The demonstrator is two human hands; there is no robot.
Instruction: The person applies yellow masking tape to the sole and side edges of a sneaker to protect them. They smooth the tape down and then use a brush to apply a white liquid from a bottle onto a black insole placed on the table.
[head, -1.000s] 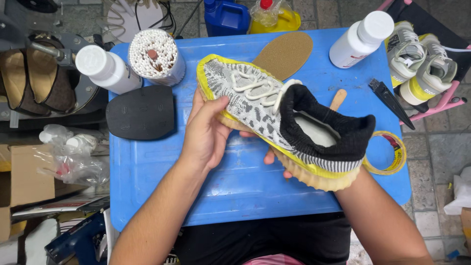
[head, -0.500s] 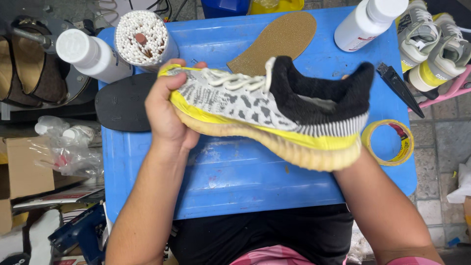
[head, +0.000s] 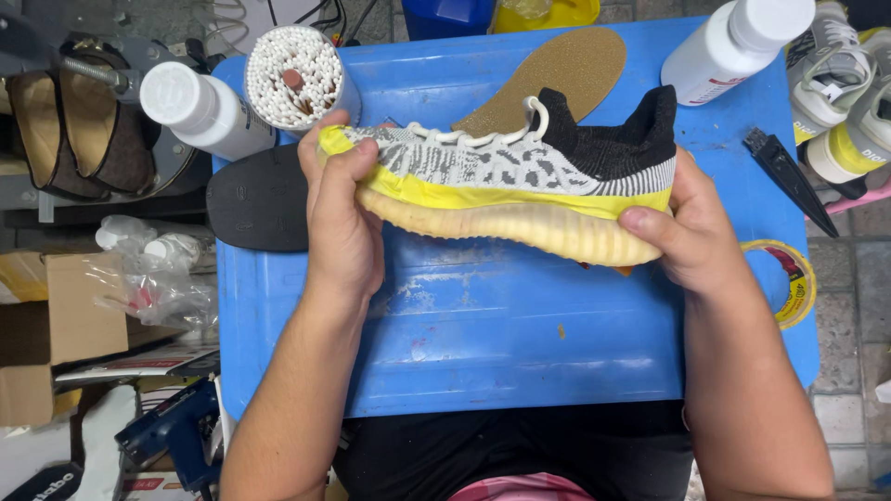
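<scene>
— Sneaker (head: 506, 181), knit, grey and white with a black collar, yellow band and cream sole; held sideways above the blue table (head: 520, 343), toe pointing to the person's left, sole facing the person.

— Left hand (head: 342, 218)?

— Curled tight around the toe end, fingers wrapped over the upper, thumb pressed on the yellow band. Closed on the shoe, not loose.

— Right hand (head: 691, 232)?

— Clamped on the heel end, thumb (head: 650, 225) laid across the cream sole, remaining fingers hidden behind the heel. How far those curl, impossible to tell; grip clearly firm.

— Touching the table?

— Lifted clear, between both hands, over the middle of the blue surface.

— Around it?

— Tan insole (head: 566, 70) flat on the table just behind the shoe, partly covered by it. Black sole piece (head: 260, 199) at the left edge, beside the left hand. Round tub of cotton swabs (head: 295, 74) and white bottle (head: 200, 107) behind that hand. Second white bottle (head: 733, 42) at the far right corner. Black pointed tool (head: 789, 176) and yellow tape roll (head: 789, 278) near the right hand. Pair of grey and yellow sneakers (head: 840, 93) off the table on the right, brown sandals (head: 79, 134) off to the left.
</scene>
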